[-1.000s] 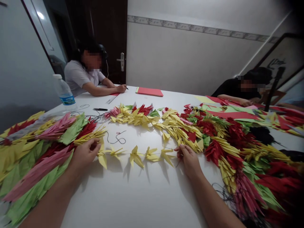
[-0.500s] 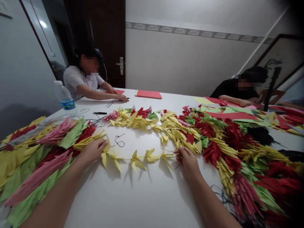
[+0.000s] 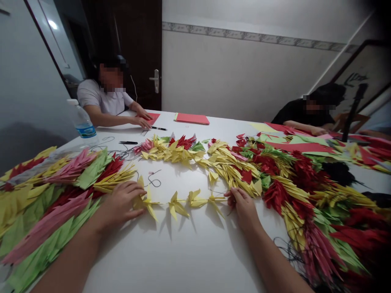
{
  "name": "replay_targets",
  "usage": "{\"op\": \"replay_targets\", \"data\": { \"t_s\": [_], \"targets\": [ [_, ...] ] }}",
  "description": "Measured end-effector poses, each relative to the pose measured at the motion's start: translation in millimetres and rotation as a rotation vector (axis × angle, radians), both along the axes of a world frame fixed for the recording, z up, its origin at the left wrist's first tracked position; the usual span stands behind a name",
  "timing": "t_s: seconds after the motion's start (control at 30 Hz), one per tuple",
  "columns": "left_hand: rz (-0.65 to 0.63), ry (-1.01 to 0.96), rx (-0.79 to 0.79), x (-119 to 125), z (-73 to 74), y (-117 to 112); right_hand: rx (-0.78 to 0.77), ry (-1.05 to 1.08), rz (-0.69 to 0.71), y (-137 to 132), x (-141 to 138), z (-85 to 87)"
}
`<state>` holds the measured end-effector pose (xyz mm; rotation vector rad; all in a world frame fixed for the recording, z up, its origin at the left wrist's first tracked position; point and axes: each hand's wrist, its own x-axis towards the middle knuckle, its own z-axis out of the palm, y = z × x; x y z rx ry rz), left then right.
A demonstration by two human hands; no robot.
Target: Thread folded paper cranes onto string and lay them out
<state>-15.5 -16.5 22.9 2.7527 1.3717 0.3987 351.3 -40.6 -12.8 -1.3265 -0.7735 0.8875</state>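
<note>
Several yellow folded paper cranes (image 3: 195, 198) are spaced along a thin string over the white table. My left hand (image 3: 125, 203) curls around the crane at the string's left end, thumb below and fingers above, partly hiding it. At the other end, my right hand (image 3: 241, 204) pinches the string (image 3: 222, 193) between thumb and fingertips, just beyond the last crane. Behind my hands lies a long garland of yellow cranes (image 3: 226, 162) mixed with red and green ones. A short loose dark cord (image 3: 155, 180) rests on the table near my left hand.
Bundles of coloured cranes (image 3: 73, 207) lie at left, more (image 3: 305, 195) at right with tangled black cord. A water bottle (image 3: 83, 122), a black pen (image 3: 128, 143) and a red paper stack (image 3: 192, 118) stand farther back. Two people work across the table (image 3: 171, 260).
My left hand has shifted slightly right and opened its fingers around the leftmost crane. My right hand stays on the string. The person at left has drawn a hand back from the pen.
</note>
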Motion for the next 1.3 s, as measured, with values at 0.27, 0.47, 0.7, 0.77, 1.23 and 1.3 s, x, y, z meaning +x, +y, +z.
{"op": "replay_targets", "data": {
  "t_s": [0.27,0.47,0.7,0.77,1.23,1.3],
  "targets": [
    [0.077,0.031,0.133,6.5,-4.5,1.8,-0.009,-0.038,0.013,0.4,0.5,0.0],
    [0.064,0.312,0.239,25.9,8.3,-4.3,0.015,-0.036,0.017,-0.6,-0.4,1.8],
    [0.133,0.426,0.166,46.2,13.8,-10.1,-0.003,-0.025,0.03,-0.6,-3.2,5.1],
    [0.157,0.431,0.155,48.3,15.3,-11.3,-0.004,-0.02,0.028,0.2,-3.0,4.5],
    [0.189,0.218,0.224,31.8,8.9,-12.3,0.021,-0.013,0.005,2.0,-0.8,0.5],
    [0.18,0.131,0.259,23.3,9.6,-13.7,0.02,-0.021,0.0,2.2,-0.7,0.6]
  ]
}}
